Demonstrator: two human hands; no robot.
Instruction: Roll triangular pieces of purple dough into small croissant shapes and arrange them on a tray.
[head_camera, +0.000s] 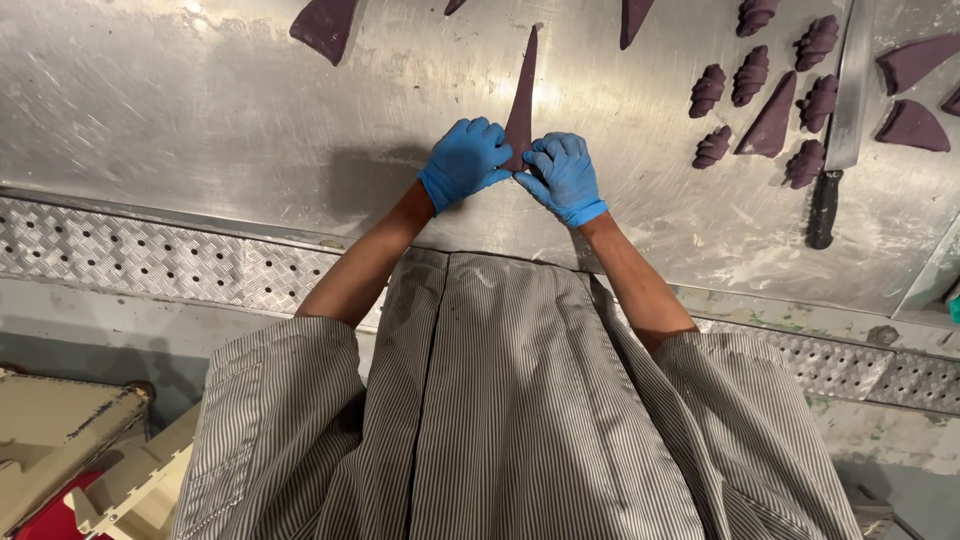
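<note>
Dough triangle: a long, narrow purple dough triangle (521, 95) lies flat on the steel bench (220, 110), its wide end near the person and its thin tip pointing to the far side.
Left hand: the left hand (463, 160), in a blue glove, rests on the bench at the near left corner of the dough triangle, fingers bent over the wide end and touching it; its grip is a light pinch on that edge, not a fist.
Right hand: the right hand (563, 177), also in a blue glove, sits just beside the left, fingers curled onto the near right corner of the same wide end, pressing it.
Rolled pieces: a cluster of small rolled pieces (752, 75) of purple dough sits far right, well apart from the hands.
Cut pieces: more flat cut pieces (912, 127) lie at the right edge and along the far edge.
Knife: a long knife (843, 120) with a black handle lies among the right-hand dough, blade pointing far.
Clothing: a striped grey coat (510, 400) fills the near part of the view.
</note>
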